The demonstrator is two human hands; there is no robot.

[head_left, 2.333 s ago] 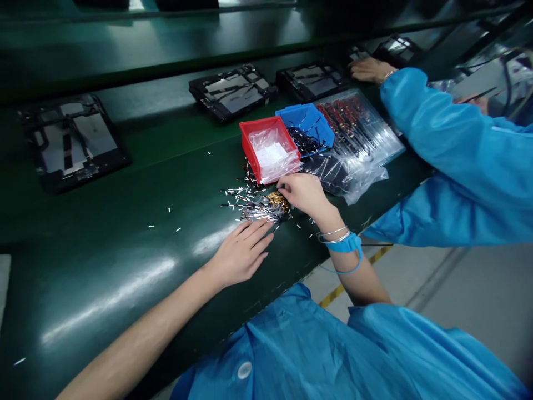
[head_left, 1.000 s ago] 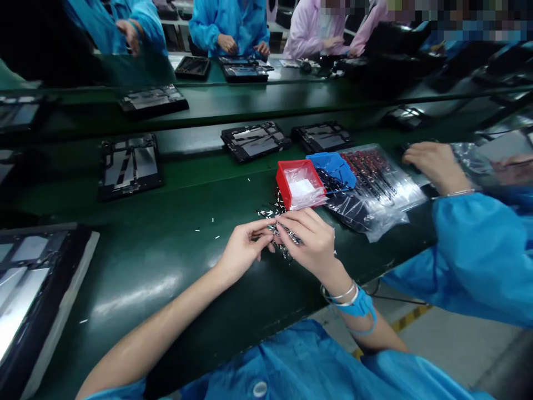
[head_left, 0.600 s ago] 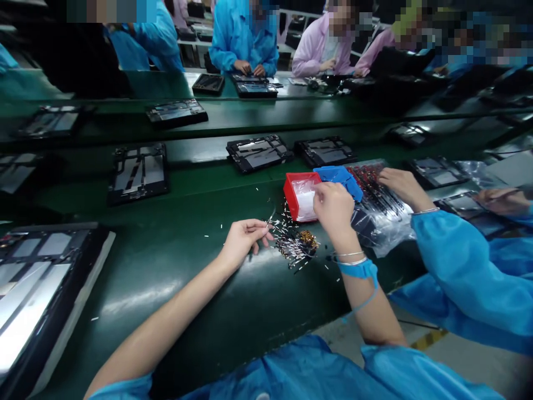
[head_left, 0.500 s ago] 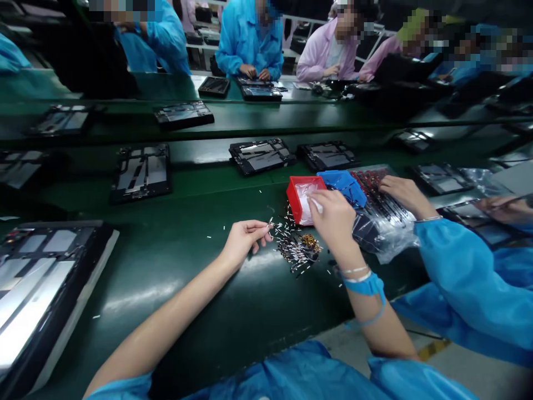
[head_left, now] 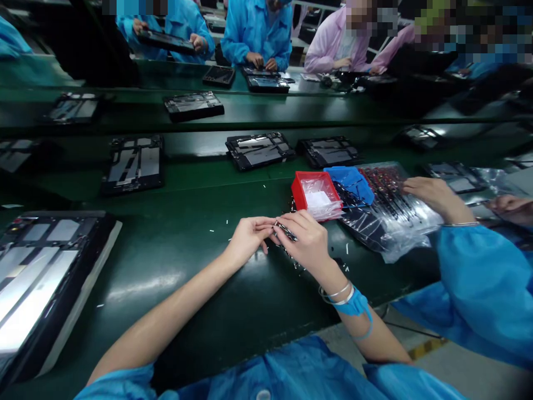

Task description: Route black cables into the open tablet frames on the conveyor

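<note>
Left hand (head_left: 249, 240) and right hand (head_left: 307, 244), fingertips together

The single view comes from a camera on the person's head, looking forward and down over their blue smock (head_left: 300, 372) onto the green counter (head_left: 179, 272), both forearms running up from the bottom edge to the left hand (head_left: 249, 240) and right hand (head_left: 307, 243) near the middle. It sits near enough that the thin strip (head_left: 284, 229) pinched between the hands shows, though not its detail. Facing across the counter, it takes in the red bin (head_left: 300, 195) just beyond, a co-worker's sleeve (head_left: 483, 283) at the right edge and other people (head_left: 258, 28), small, along the top.
</note>
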